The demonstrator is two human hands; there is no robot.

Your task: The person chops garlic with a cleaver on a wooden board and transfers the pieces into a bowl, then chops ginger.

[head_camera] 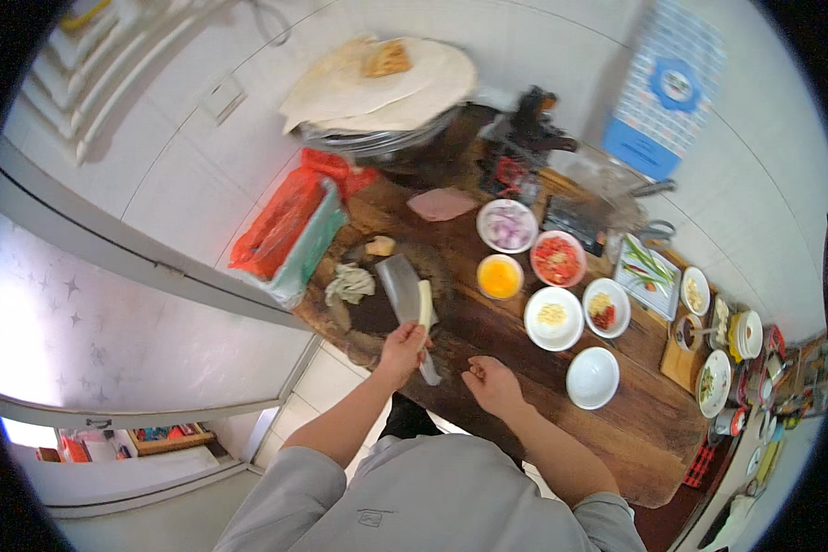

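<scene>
My left hand [401,353] grips a pale, leek-like stalk [425,303], which points away from me over the round dark chopping board [376,314]. Beneath the stalk lies a cleaver [399,279], its blade flat on the board. Its pale handle [428,370] reaches towards the table's front edge. A crumpled pale cloth [350,283] and a small yellowish piece of food [380,245] rest on the board's far left. To the right of the cleaver, my right hand [493,386] is above the wooden table [497,331], fingers curled and nothing visible in them.
Right of the board stand bowls of chopped onion [507,226], red pieces [557,258], yellow liquid [500,277] and minced garlic [553,319], plus an empty white bowl [593,378]. Red bags [283,221] sit far left, and stacked flatbreads [393,90] behind.
</scene>
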